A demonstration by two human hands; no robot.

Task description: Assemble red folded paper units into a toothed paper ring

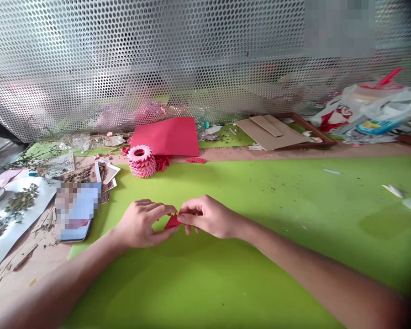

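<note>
A small folded piece of red paper [171, 222] is held between my two hands, above the green table mat. My right hand [207, 216] pinches its right end between thumb and fingers. On the other side, my left hand [144, 222] has thumb and forefinger around the paper's left part, closed on its edges. Beyond my hands stands a pink ring-shaped model of folded paper pieces [144, 167], with several red folded pieces [163, 163] beside it. A short row of red folded pieces [196, 160] lies a little to the right.
Behind the model lies a red paper sheet [173, 137]. A phone [80, 214] and dried plant bits [22, 201] are at left. Cardboard pieces [277, 133] and a plastic bag with a cup [370, 109] stand at the back right. A perforated metal panel [178, 55] closes off the back.
</note>
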